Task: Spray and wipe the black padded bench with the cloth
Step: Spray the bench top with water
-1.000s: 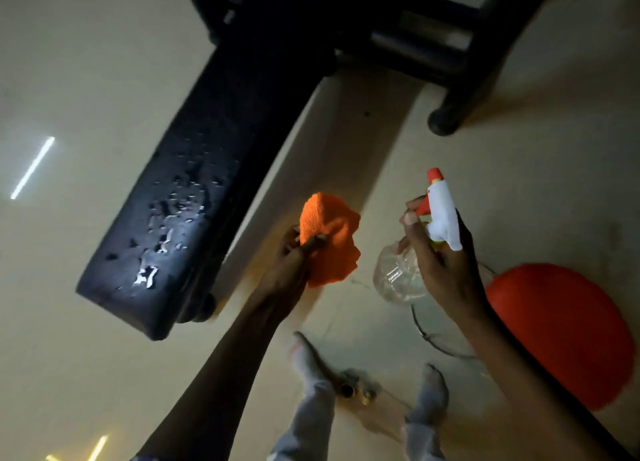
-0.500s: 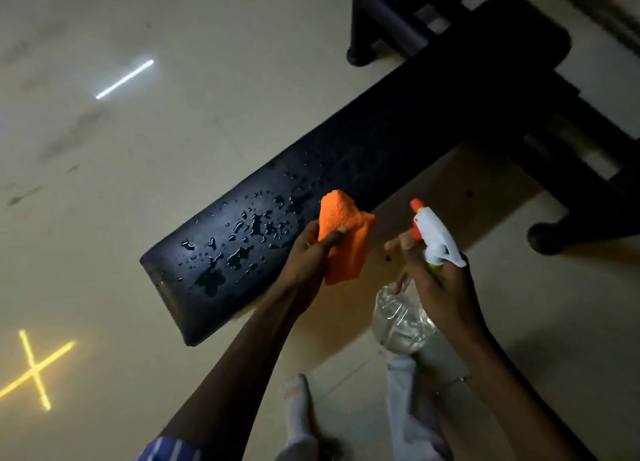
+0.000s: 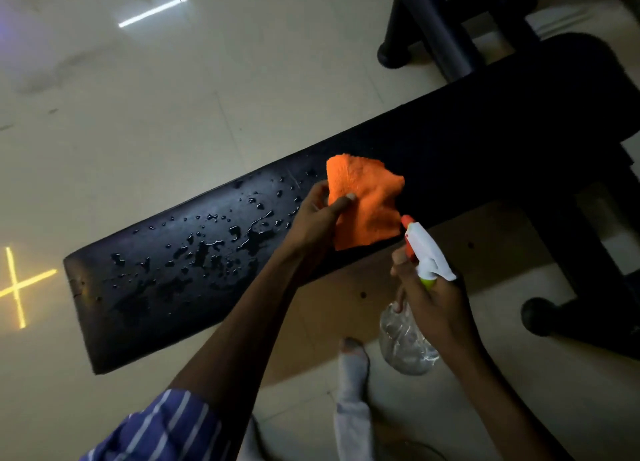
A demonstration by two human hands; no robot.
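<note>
The black padded bench (image 3: 450,148) runs diagonally from lower left to upper right, its near-left half speckled with water droplets (image 3: 207,249). My left hand (image 3: 318,214) grips an orange cloth (image 3: 367,200) just above the bench's middle, near its front edge. My right hand (image 3: 433,297) holds a clear spray bottle (image 3: 405,342) with a white and orange trigger head, off the bench's front edge, nozzle pointing up-left toward the cloth.
The bench's black metal frame and feet (image 3: 540,315) stand at the right and upper right. Below lies pale tiled floor (image 3: 138,96) with a yellow light cross (image 3: 15,287) at the left. My socked foot (image 3: 353,360) is under my arms.
The view has swung so the bench now lies across the middle. My left hand has carried the cloth up over the bench pad. The bottle stays in my right hand.
</note>
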